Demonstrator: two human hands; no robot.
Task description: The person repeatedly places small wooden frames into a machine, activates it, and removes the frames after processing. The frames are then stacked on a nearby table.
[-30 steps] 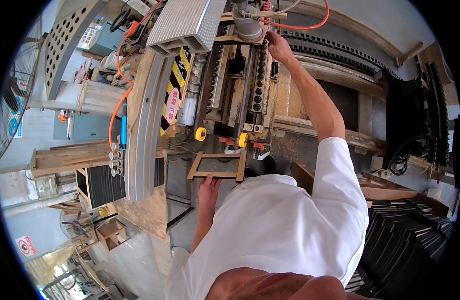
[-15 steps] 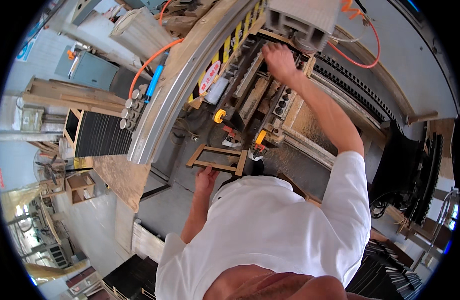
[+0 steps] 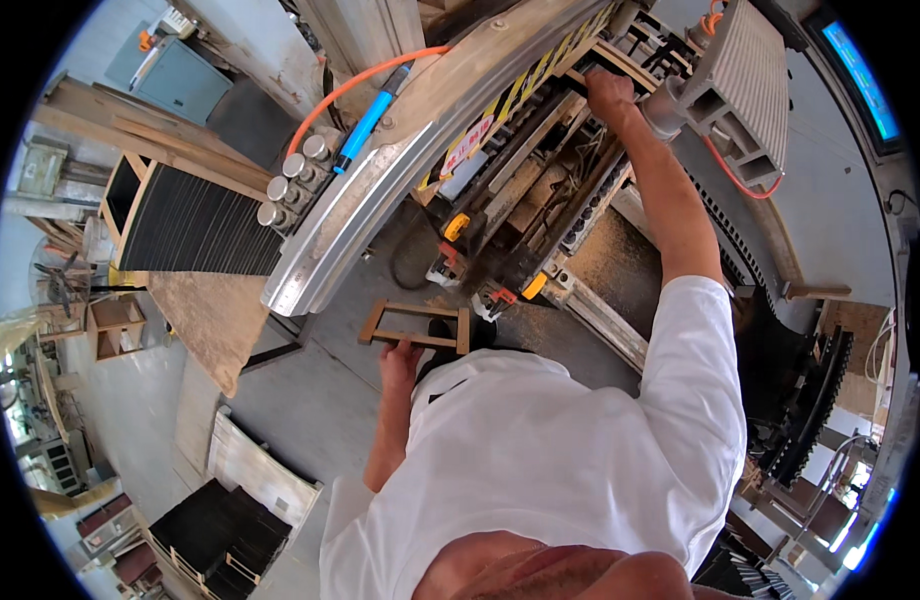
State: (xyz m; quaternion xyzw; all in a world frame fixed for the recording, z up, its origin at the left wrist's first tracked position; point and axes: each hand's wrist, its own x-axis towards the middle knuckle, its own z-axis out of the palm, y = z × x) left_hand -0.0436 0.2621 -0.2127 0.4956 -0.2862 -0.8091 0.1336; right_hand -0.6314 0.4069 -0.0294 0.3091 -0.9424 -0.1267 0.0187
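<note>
My left hand (image 3: pixel 400 364) is closed on the near rail of a small rectangular wooden frame (image 3: pixel 414 309). The frame has two long rails and two short end pieces, and it hangs level in front of my body. At the full reach of my arm, my right hand (image 3: pixel 612 97) is inside a long machine. Its fingers curl at the near side of a second light wooden frame (image 3: pixel 628 66) lying between the machine's rails. My fingertips there are mostly hidden. A grey ribbed metal block (image 3: pixel 745 85) with a round head stands just right of that hand.
Yellow knobs (image 3: pixel 458 225) and red-and-white clamps (image 3: pixel 500 298) sit at the machine's near end. Sawdust (image 3: pixel 615 255) covers its bed. A metal beam (image 3: pixel 330 240) with a striped strip runs along the left. Stacked dark boards (image 3: pixel 205 220) stand beyond it. A lit screen (image 3: pixel 860 80) is at upper right.
The whole view has shifted as my head turned and leaned. My right hand is reaching further into the machine. The frame in my left hand has moved slightly left in view.
</note>
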